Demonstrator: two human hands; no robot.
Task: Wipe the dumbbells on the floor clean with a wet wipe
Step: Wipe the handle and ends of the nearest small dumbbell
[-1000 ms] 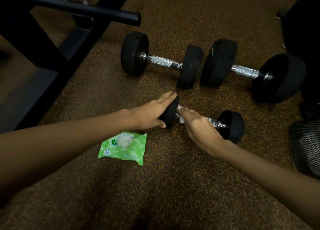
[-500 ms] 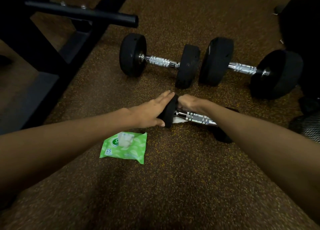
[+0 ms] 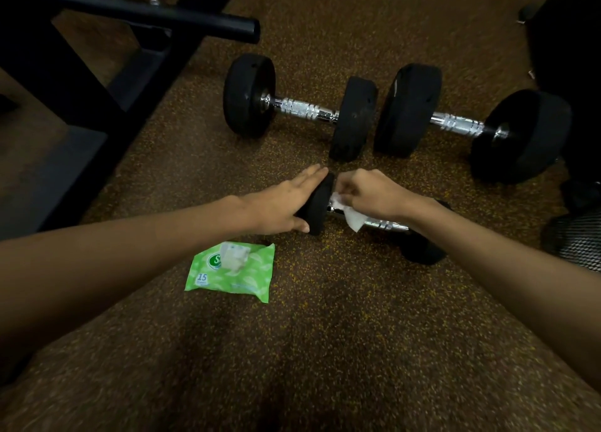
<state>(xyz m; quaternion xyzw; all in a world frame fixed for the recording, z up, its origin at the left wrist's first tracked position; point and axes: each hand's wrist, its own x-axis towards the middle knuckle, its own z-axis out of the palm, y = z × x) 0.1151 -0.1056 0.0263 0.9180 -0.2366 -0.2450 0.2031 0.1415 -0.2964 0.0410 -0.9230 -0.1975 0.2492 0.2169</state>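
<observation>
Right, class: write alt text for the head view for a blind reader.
A right hand presses a wet wipe onto the handle of a small dumbbell, its end steadied by the flat left hand. Two larger dumbbells lie beyond; a green wipes pack nearer.

place: gym | cues: speckled rubber floor (image 3: 325,350); dumbbells (image 3: 299,108); black steel equipment frame (image 3: 146,15)

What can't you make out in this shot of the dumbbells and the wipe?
Head view only.
The small dumbbell's right head: mostly hidden behind the right forearm.
The wet wipe: partly bunched under the right hand.
The wipe pack: fine print too small to read.
The mesh object: cut off by the right edge.
</observation>
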